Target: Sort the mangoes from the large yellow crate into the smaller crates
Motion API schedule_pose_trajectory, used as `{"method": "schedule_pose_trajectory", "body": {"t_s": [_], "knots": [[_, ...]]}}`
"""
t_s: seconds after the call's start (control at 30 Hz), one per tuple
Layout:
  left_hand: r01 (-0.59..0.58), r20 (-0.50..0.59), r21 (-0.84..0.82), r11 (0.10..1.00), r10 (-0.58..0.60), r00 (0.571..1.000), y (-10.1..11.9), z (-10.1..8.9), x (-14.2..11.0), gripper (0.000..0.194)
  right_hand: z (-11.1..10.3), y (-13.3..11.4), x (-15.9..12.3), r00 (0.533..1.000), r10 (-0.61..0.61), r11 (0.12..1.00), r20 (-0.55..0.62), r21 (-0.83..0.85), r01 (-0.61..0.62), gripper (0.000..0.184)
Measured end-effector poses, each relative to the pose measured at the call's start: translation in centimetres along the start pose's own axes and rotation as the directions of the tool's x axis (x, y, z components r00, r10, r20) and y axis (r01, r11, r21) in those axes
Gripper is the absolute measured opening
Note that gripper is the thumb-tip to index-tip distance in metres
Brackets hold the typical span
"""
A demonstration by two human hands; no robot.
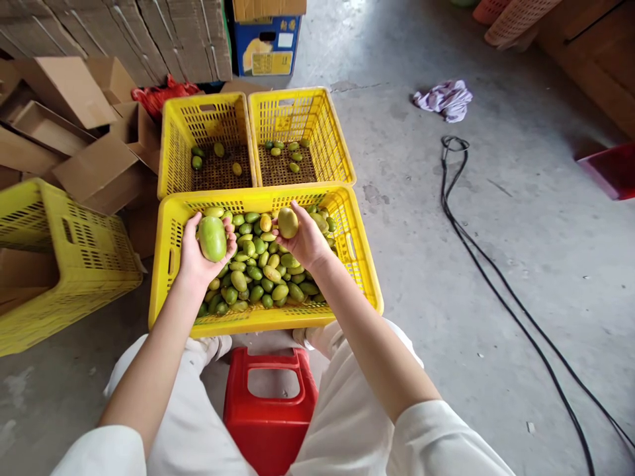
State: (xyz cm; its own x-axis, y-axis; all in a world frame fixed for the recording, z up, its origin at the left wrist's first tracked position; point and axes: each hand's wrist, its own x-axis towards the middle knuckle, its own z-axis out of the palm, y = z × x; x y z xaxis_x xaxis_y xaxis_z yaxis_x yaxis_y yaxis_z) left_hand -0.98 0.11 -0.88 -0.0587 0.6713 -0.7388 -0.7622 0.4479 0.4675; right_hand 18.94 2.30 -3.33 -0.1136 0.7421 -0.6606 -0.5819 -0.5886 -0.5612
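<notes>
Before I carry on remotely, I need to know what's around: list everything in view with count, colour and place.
Front crate: one, yellow, before the feet
Piled fruits: many, green to yellow, inside it
Rear crates: two, yellow, beyond it; a few green-yellow fruits in each
Side crate: one, yellow, left
Cardboard boxes: several, brown, left
Stacked cardboard: brown-grey, top left
Printed box: one, blue, top centre, brown box above
Red bag-like item: behind crates
Cloth: one, pale purple, floor
Cable: black, right
Container: red, right edge
Baskets: pinkish, top right
Stool: one, red, between legs
Left hand: holds large green fruit
Right hand: holds yellow-green fruit
Legs: two, white trousers
</notes>
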Motion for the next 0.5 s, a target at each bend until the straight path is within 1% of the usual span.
{"method": "schedule_pose_trajectory", "body": {"t_s": [0.1, 0.17, 0.23, 0.3, 0.4, 0.5], "knots": [[0.004, -0.038, 0.023, 1.000, -0.003, 0.999, 0.12, 0.06, -0.09, 0.047, 0.25, -0.14, -0.55, 1.000, -0.013, 1.000, -0.017, 0.004, 0.013, 0.046], [-0.005, -0.069, 0.032, 0.999, 0.007, 0.998, 0.13, 0.17, -0.25, 0.048, 0.31, -0.16, -0.76, 0.999, -0.035, 0.999, -0.024, 0.001, 0.035, 0.048], [-0.011, -0.067, 0.031, 0.999, 0.013, 0.998, 0.05, 0.25, -0.43, 0.046, 0.38, -0.15, -0.83, 0.998, -0.053, 0.999, -0.022, -0.002, 0.053, 0.048], [-0.003, -0.036, 0.015, 1.000, 0.003, 0.999, -0.12, 0.33, -0.58, 0.046, 0.48, -0.15, -0.82, 0.998, -0.046, 0.999, -0.042, 0.003, 0.046, 0.047], [-0.014, -0.013, -0.017, 1.000, 0.013, 1.000, -0.47, 0.39, -0.53, 0.039, 0.59, -0.16, -0.77, 0.993, -0.027, 0.999, -0.113, 0.017, 0.029, 0.043], [-0.066, -0.058, 0.018, 0.998, 0.067, 0.996, -0.70, 0.15, 0.07, 0.030, 0.51, -0.13, -0.60, 0.991, -0.044, 0.998, -0.125, 0.029, 0.048, 0.046]]}}
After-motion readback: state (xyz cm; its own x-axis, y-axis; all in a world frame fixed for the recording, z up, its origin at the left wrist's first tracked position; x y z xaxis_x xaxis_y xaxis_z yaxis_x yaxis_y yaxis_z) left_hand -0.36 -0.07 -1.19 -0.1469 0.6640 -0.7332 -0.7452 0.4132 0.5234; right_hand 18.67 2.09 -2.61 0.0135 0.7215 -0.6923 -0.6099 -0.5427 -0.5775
